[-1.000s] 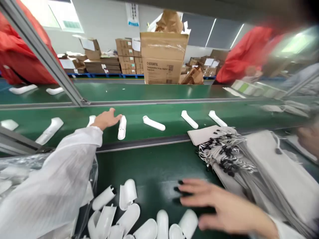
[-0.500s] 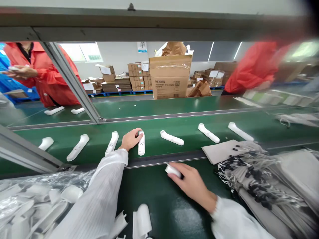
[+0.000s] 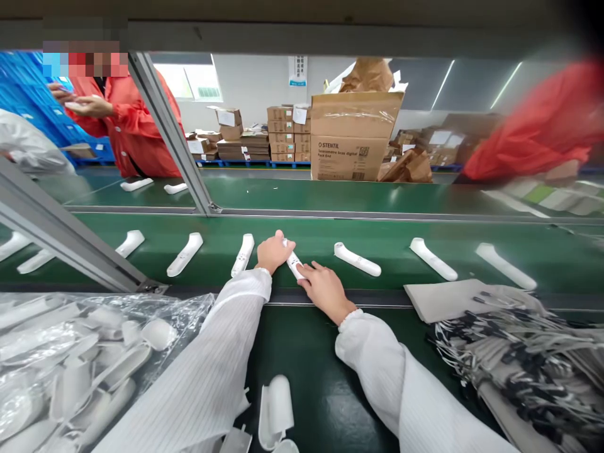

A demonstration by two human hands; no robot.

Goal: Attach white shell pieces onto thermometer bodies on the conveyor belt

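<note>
A slim white handheld device (image 3: 293, 263) with a bent head lies slanted on the green conveyor belt in front of me. My left hand (image 3: 275, 251) has its fingers closed around the upper end. At the lower end, my right hand (image 3: 324, 288) presses its thumb and fingers against the device. The small white part seen in that hand earlier cannot be made out now. More devices of the same kind lie along the belt, one (image 3: 243, 254) just left of my left hand and another (image 3: 357, 259) to the right of both hands.
At the left a clear plastic bag (image 3: 155, 365) holds white plastic shells; loose shells (image 3: 276, 409) lie near my left sleeve. Grey cuffs with cables (image 3: 509, 340) are piled at the right. A metal post (image 3: 172, 132) rises at the left. People in red stand beyond the belt.
My right hand has moved up and left from the near surface to the device. That device has turned from upright to slanted, with my left hand still at its upper end. The camera view has shifted.
</note>
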